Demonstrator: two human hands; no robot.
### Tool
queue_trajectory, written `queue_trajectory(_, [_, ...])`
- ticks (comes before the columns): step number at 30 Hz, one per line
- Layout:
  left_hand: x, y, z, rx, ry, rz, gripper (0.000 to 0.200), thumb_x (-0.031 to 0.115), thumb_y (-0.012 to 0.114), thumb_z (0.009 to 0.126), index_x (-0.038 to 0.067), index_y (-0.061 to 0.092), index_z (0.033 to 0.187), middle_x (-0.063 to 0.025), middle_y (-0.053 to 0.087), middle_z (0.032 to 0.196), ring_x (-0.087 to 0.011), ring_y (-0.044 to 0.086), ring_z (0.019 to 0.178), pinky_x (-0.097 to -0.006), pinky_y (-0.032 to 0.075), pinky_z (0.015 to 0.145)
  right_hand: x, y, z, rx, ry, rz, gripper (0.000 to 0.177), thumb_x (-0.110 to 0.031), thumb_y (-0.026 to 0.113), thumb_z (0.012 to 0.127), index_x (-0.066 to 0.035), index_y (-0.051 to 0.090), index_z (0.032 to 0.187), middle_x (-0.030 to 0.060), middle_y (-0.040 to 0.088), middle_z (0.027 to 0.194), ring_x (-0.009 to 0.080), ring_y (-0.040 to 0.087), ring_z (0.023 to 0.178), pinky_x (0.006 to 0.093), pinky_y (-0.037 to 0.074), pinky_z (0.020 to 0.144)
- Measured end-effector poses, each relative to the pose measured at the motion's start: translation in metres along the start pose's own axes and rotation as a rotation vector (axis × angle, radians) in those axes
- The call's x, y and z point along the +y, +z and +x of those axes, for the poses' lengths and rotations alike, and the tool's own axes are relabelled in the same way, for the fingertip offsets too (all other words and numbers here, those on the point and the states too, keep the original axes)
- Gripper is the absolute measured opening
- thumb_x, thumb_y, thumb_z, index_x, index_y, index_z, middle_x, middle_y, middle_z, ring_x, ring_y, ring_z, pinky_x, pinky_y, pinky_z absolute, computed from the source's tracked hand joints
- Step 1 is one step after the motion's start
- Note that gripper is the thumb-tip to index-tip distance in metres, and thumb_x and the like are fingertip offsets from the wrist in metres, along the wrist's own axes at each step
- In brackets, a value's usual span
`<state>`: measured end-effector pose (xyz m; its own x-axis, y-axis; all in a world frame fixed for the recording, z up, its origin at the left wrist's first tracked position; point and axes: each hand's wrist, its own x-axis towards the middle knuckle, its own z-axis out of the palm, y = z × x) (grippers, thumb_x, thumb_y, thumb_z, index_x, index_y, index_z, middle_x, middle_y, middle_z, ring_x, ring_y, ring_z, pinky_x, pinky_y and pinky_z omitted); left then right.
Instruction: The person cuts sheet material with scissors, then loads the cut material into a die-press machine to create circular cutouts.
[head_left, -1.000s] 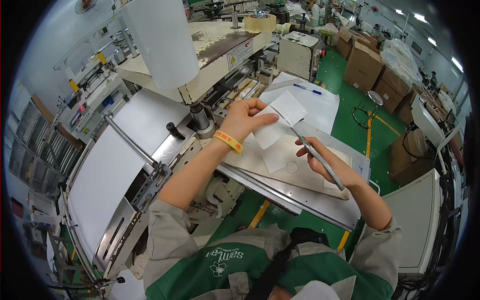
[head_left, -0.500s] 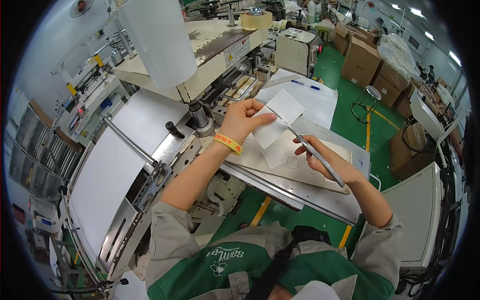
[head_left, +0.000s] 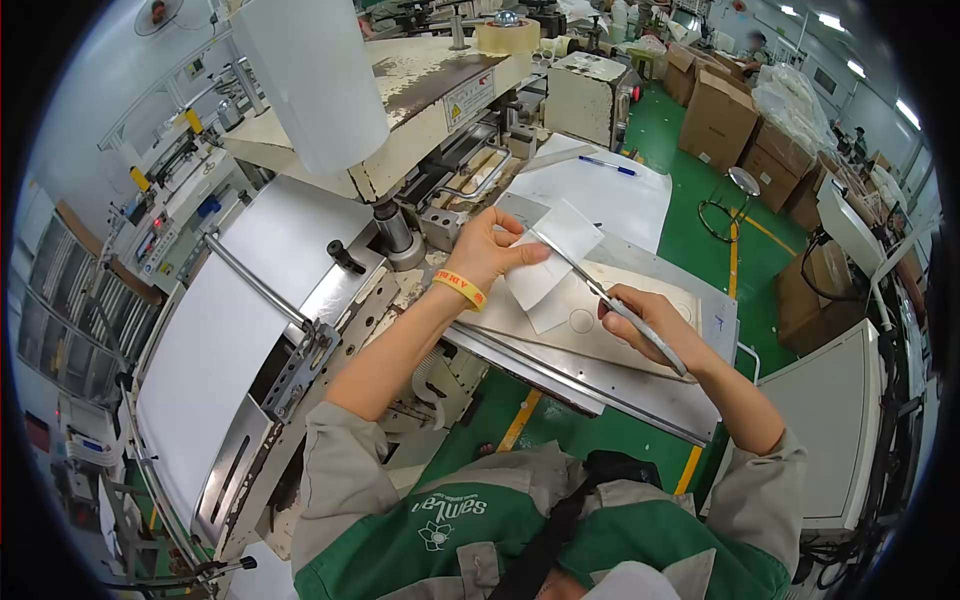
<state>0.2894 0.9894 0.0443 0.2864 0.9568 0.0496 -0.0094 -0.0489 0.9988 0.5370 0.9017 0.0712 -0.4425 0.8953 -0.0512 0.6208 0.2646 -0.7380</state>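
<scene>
My left hand (head_left: 490, 250), with a yellow band on the wrist, pinches a piece of white paper (head_left: 562, 232) between thumb and fingers. My right hand (head_left: 650, 318) is closed around the grey handle of metal scissors (head_left: 645, 335). One long blade lies across the face of the paper, its end close to my left thumb. A small dark tip shows past the paper's right edge. Beneath both hands is a flat cream board (head_left: 630, 345) with round marks, resting on a metal plate (head_left: 712, 345). The fingers of my right hand are partly hidden.
A worn cream machine (head_left: 420, 85) with a white roll (head_left: 315, 90) stands at the left. White sheet material (head_left: 240, 300) runs beneath it. Behind the board, a blue pen (head_left: 607, 166) lies on a large white sheet (head_left: 640, 205). Cardboard boxes (head_left: 718, 120) and a stool (head_left: 742, 182) stand at right.
The scissors and my right hand have shifted slightly, and the blade lies more along the paper. The paper has turned a little in my left hand, which has barely moved.
</scene>
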Motion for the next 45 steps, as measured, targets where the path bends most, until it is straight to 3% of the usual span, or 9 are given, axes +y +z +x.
queue_trajectory(4, [-0.008,0.000,0.003,-0.089,-0.071,-0.106,0.046,0.008,0.079,0.072,0.001,0.043,0.100,-0.0125,0.066,0.082,-0.0134,0.062,0.073,-0.0234,0.049,0.062,0.003,-0.004,0.001,-0.045,0.006,-0.071,0.050,-0.048,0.048,0.092,0.000,0.060,0.098,0.0206,0.061,0.081,0.0310,0.060,0.076,0.0377,0.045,0.072])
queue_trajectory(7, [-0.021,0.008,0.011,-0.136,-0.120,-0.098,0.049,0.008,0.079,0.072,0.001,0.043,0.103,-0.0133,0.065,0.084,-0.0152,0.063,0.075,-0.0246,0.050,0.064,0.016,0.005,0.011,-0.010,-0.056,0.028,0.051,-0.054,0.041,0.093,-0.005,0.055,0.091,0.0012,0.047,0.064,0.0109,0.045,0.058,0.0274,0.038,0.052])
queue_trajectory(11, [-0.046,0.006,0.028,-0.123,-0.165,0.015,0.082,0.024,0.086,0.062,-0.004,0.039,0.123,-0.0240,0.063,0.100,-0.0249,0.063,0.092,-0.0313,0.050,0.081,0.013,-0.001,0.022,-0.108,0.119,-0.058,0.056,-0.054,0.037,0.094,-0.004,0.058,0.086,0.0030,0.048,0.057,0.0122,0.046,0.050,0.0290,0.039,0.046])
queue_trajectory(13, [-0.052,0.005,0.029,-0.118,-0.074,0.251,0.097,0.037,0.083,0.064,-0.003,0.030,0.135,-0.0204,0.062,0.101,-0.0236,0.061,0.095,-0.0311,0.048,0.084,0.011,-0.005,0.024,-0.124,0.213,-0.139,0.068,-0.063,0.036,0.090,-0.001,0.064,0.086,0.0148,0.061,0.071,0.0234,0.058,0.069,0.0339,0.046,0.065])
queue_trajectory(19, [-0.040,0.016,0.061,-0.030,0.146,0.663,0.060,0.044,0.071,0.075,-0.003,0.060,0.112,-0.0182,0.066,0.097,-0.0250,0.063,0.092,-0.0328,0.049,0.080,0.024,-0.009,0.034,-0.138,0.294,-0.104,0.073,-0.071,0.048,0.080,-0.001,0.067,0.091,0.0103,0.058,0.066,0.0207,0.056,0.064,0.0320,0.044,0.060])
queue_trajectory(24, [-0.017,0.025,0.084,0.171,0.394,0.612,0.021,0.021,0.063,0.080,0.002,0.069,0.084,-0.0191,0.066,0.083,-0.0299,0.065,0.077,-0.0361,0.050,0.072,0.020,-0.035,0.013,0.125,0.241,-0.329,0.066,-0.054,0.073,0.065,0.003,0.065,0.098,0.0231,0.065,0.086,0.0344,0.064,0.082,0.0364,0.049,0.072])
queue_trajectory(31, [-0.044,0.042,0.069,-0.165,0.121,1.110,0.036,0.034,0.076,0.068,0.004,0.070,0.087,-0.0172,0.065,0.093,-0.0313,0.061,0.092,-0.0378,0.048,0.081,0.090,-0.059,0.049,0.498,0.210,-0.305,0.050,-0.031,0.073,0.069,0.001,0.061,0.105,0.0202,0.066,0.088,0.0324,0.065,0.080,0.0374,0.049,0.074])
queue_trajectory(38, [-0.034,0.043,0.058,0.072,0.062,0.193,0.017,0.006,0.073,0.074,-0.002,0.058,0.081,-0.0099,0.064,0.076,-0.0142,0.063,0.065,-0.0257,0.052,0.058,0.110,-0.043,0.126,0.404,0.299,-0.674,0.041,-0.027,0.071,0.075,-0.005,0.060,0.108,0.0171,0.063,0.096,0.0312,0.063,0.090,0.0417,0.051,0.074])
queue_trajectory(45, [-0.025,0.065,0.015,0.040,-0.011,-0.412,0.014,-0.001,0.065,0.082,-0.002,0.058,0.094,-0.0082,0.062,0.091,-0.0154,0.063,0.084,-0.0294,0.057,0.082,0.018,-0.021,0.047,0.634,-0.557,-0.212,0.016,-0.002,0.063,0.078,-0.006,0.064,0.093,0.0084,0.062,0.090,0.0255,0.061,0.080,0.0326,0.049,0.067])
